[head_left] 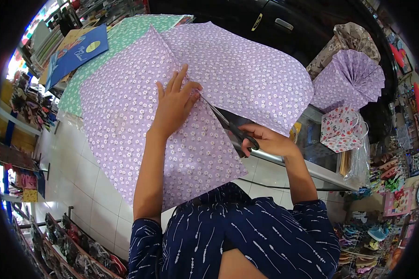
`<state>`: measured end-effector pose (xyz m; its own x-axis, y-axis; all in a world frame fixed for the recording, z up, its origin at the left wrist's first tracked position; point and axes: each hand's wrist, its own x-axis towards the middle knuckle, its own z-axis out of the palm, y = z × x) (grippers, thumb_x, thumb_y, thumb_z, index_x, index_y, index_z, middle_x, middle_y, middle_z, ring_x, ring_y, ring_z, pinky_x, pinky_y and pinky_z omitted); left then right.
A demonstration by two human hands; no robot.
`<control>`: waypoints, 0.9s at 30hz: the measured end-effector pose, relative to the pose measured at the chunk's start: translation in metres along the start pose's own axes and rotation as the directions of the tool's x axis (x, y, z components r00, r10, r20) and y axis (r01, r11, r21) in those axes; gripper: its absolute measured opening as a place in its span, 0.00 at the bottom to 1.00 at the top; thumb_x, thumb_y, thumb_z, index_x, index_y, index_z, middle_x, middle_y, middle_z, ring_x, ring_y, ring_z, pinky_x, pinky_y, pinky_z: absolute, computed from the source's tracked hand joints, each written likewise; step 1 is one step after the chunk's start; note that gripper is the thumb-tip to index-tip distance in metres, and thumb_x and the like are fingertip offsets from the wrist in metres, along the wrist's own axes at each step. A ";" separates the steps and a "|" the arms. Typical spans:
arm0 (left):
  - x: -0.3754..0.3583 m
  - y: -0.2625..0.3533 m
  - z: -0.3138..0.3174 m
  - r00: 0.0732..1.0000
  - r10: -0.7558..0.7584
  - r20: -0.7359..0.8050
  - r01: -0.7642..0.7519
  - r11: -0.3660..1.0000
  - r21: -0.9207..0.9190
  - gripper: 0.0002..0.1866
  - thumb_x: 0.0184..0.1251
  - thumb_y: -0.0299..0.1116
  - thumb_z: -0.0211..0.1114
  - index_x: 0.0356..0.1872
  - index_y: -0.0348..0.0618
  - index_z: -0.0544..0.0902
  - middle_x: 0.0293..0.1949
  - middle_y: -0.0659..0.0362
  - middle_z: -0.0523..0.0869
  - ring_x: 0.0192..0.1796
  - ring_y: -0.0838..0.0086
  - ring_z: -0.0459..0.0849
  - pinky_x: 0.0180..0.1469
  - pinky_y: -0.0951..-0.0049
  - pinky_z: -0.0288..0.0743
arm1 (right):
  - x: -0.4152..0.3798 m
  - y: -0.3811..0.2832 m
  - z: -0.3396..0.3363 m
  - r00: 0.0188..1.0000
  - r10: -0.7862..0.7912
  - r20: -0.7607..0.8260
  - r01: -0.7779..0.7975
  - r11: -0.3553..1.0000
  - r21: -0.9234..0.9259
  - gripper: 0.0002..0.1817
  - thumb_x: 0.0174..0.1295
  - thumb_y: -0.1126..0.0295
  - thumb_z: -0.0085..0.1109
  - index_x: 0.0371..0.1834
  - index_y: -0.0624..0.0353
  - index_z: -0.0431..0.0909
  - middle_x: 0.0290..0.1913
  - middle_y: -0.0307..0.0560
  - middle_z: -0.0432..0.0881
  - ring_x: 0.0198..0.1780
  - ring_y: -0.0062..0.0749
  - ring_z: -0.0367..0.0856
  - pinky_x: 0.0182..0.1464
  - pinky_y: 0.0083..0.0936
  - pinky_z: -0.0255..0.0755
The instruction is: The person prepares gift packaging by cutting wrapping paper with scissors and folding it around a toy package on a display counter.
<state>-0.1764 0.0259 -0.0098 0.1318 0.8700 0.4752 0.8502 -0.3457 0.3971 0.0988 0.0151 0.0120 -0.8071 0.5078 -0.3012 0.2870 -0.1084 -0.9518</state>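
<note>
1. Blue folder (pixel 79 55) overlaps green paper (pixel 135 27), counter's far-L corner.
2. L hand (pixel 171 109) flat, fingers wide, on purple paper (pixel 121 107), hanging past near edge.
3. R hand (pixel 270 140) grips scissors (pixel 239 134) at paper's cut.
4. Pleated pkg (pixel 347 83), floral bag (pixel 341 130): R end.

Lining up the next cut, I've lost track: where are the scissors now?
In the head view, right of center, the scissors are in the right hand, blades at the slit in the purple flowered paper.

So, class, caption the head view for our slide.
Left hand steadies purple floral paper while the right hand works black-handled scissors along it.
</note>
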 end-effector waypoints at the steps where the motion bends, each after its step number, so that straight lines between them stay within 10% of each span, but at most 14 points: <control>1: 0.001 0.000 0.000 1.000 -0.008 -0.006 0.008 1.000 -0.022 0.09 0.70 0.41 0.52 0.46 0.56 0.76 0.72 0.55 0.55 0.72 0.51 0.54 0.67 0.32 0.39 | 0.001 0.002 0.002 1.000 -0.015 -0.013 0.015 1.000 0.015 0.26 0.67 0.62 0.51 0.64 0.64 0.60 0.38 0.38 0.76 0.35 0.18 0.75 0.38 0.15 0.68; 27: 0.000 0.006 -0.002 0.997 -0.047 -0.055 0.044 0.997 -0.061 0.15 0.71 0.43 0.51 0.55 0.55 0.73 0.72 0.54 0.55 0.72 0.55 0.54 0.66 0.31 0.36 | 0.007 -0.005 0.029 0.970 -0.108 -0.218 0.073 0.984 -0.161 0.20 0.70 0.64 0.48 0.60 0.63 0.65 0.45 0.38 0.74 0.48 0.17 0.70 0.51 0.15 0.63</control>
<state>-0.1724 0.0237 -0.0060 0.0632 0.8645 0.4987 0.8227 -0.3280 0.4643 0.0770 -0.0060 0.0132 -0.7015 0.6903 -0.1769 0.3066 0.0683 -0.9494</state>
